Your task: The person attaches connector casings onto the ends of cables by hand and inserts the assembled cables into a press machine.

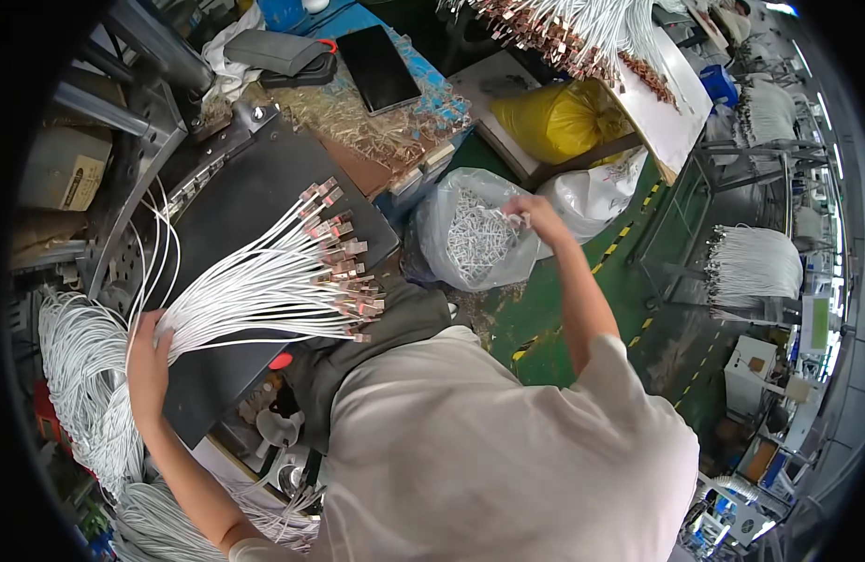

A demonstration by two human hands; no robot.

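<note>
The green floor (568, 318) stretched out to the right of the person, marked by yellow-and-black striped lines. The dark table (245, 173) stood at the person's left and front, its far corner near a clear plastic bag. At its left edge hung a thick mass of looped white cables (81, 375). Beyond the clear bag sat a yellow plastic sack (545, 122), partly under a white-topped stand heaped with more cable ends.

On the table lay a fanned bundle of white cables (250, 290), spreading rightward from the left hand (150, 351), which was closed around its gathered end. The clear plastic bag (435, 229) stood open just past the table, and the right hand (540, 220) was at its right rim, fingers drawn close together. Some white showed at those fingertips, but whether they gripped it could not be told. A black tablet-like device (378, 67) lay farther ahead. Smallest were the copper-coloured connectors (346, 269) tipping the cables and the short white pieces (477, 239) filling the clear bag.
</note>
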